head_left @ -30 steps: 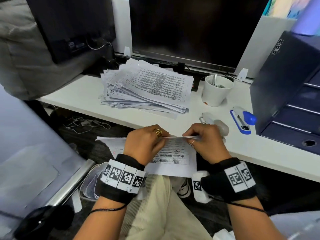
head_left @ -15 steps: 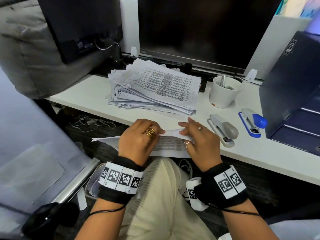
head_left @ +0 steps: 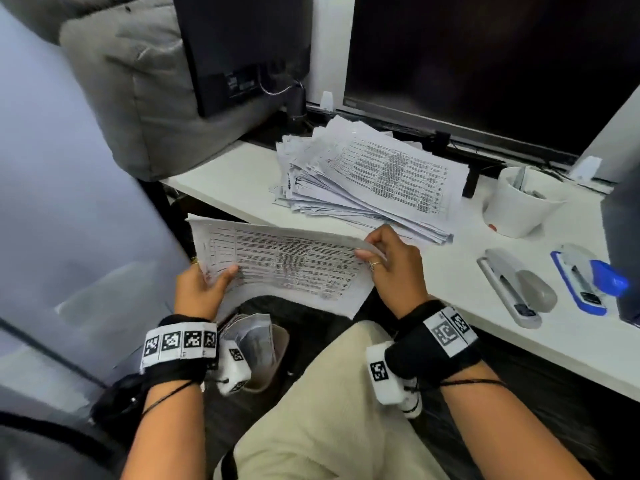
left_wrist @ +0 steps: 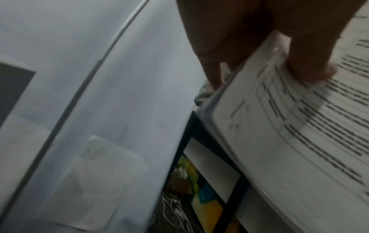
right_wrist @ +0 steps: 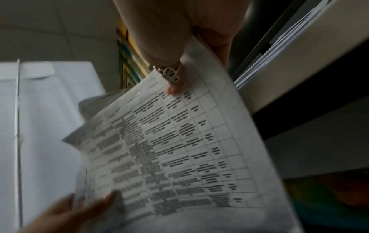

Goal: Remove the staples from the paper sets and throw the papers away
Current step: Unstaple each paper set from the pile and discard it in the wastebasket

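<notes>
A printed paper set (head_left: 287,268) hangs in the air in front of the desk edge, held flat by both hands. My left hand (head_left: 204,282) grips its left end with the thumb on top; the left wrist view shows that thumb on the paper set (left_wrist: 289,126). My right hand (head_left: 388,261) pinches the right end near the corner. In the right wrist view, small staples (right_wrist: 151,78) show near the top edge of the paper set (right_wrist: 179,149), beside my ringed finger. A tall pile of more paper sets (head_left: 374,178) lies on the white desk (head_left: 519,344).
A grey stapler (head_left: 516,289) and a blue-and-white stapler (head_left: 588,278) lie right of my right hand. A white cup (head_left: 519,202) stands behind them, a dark drawer unit (head_left: 623,244) at far right. A grey panel (head_left: 69,202) is close on the left. Monitors stand behind.
Both hands have moved apart to the ends of the paper set and lifted it, turning its printed face up. The view has swung left.
</notes>
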Demonstrator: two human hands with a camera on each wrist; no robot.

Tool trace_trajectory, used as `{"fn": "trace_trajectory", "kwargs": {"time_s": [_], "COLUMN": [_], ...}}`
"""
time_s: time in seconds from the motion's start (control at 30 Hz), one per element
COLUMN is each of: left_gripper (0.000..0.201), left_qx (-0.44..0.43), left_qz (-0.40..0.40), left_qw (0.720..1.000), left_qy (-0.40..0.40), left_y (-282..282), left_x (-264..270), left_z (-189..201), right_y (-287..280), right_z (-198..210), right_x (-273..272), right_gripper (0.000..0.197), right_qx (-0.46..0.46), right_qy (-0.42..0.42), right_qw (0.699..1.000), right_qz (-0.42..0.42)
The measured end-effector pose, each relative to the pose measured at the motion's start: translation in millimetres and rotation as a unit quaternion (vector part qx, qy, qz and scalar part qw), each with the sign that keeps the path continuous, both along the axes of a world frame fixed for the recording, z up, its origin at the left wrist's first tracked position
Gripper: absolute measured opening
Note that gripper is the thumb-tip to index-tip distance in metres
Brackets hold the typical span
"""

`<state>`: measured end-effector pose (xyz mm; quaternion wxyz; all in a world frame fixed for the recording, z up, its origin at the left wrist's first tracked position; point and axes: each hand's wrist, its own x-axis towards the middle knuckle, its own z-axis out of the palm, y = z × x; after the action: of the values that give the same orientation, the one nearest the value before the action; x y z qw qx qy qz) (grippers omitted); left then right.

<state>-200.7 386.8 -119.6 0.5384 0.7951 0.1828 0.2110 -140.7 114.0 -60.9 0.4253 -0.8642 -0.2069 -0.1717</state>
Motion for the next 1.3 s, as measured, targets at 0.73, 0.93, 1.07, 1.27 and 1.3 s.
{"fn": "trace_trajectory", "kwargs": {"time_s": [0.73,0.93,1.07,1.27,1.3], "left_gripper": [0.030,0.029,0.042,0.077,0.076], "left_qx": [0.279,0.239,0.202,0.235,0.254], "left_qz": [-0.005,0.006,-0.040,-0.073,-0.063], "left_qw": [0.900,0.889,0.852,0.793,0.801], "left_qy": [0.335,0.391,0.481,0.557,0.538], "left_y": [19,26,31,33,34], "left_x": [27,47,50,30,30], "left_z": [-113,-154,-192,-223,-216], "right_y": [176,185,192,192,195], "right_z": [-145,-202,-235,-256,-253], "right_x": [71,93,99,89,87], "right_gripper": [0.035,0.028,0.037,0.082,0.079], "right_qx": [-0.395,-0.329,-0.346,-0.485,-0.473], "right_qy": [0.171,0.278,0.346,0.294,0.284], "right_qw": [0.873,0.867,0.826,0.766,0.777], "right_qz": [0.228,0.249,0.281,0.302,0.303]}}
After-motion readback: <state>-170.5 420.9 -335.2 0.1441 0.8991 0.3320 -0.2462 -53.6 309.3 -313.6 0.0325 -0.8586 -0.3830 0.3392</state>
